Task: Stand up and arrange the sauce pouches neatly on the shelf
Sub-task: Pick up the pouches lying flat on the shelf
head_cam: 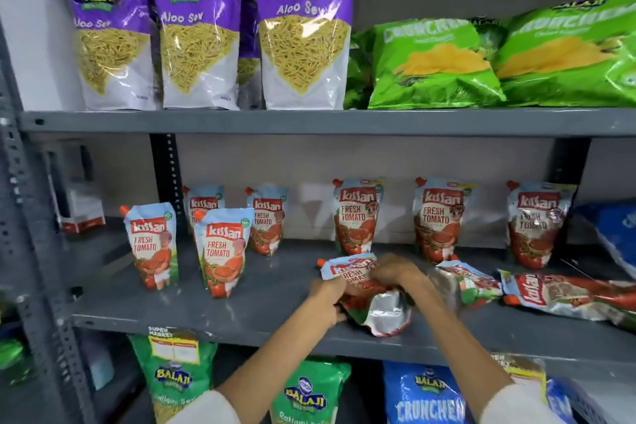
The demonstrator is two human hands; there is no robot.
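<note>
Several red-and-blue tomato sauce pouches stand upright on the grey middle shelf (261,317): one at the front left (153,244), one beside it (222,251), others along the back (356,213). Both my hands grip one tilted pouch (371,303) at the shelf's front middle. My left hand (327,299) holds its lower left side. My right hand (395,272) grasps its upper right part. Two more pouches lie flat to the right (471,282), (568,296).
Purple snack bags (303,27) and green crisp bags (433,62) fill the upper shelf. Green (172,379) and blue bags (426,396) stand on the lower shelf. A blue bag (616,237) leans at the middle shelf's right end; a small box (82,210) sits far left.
</note>
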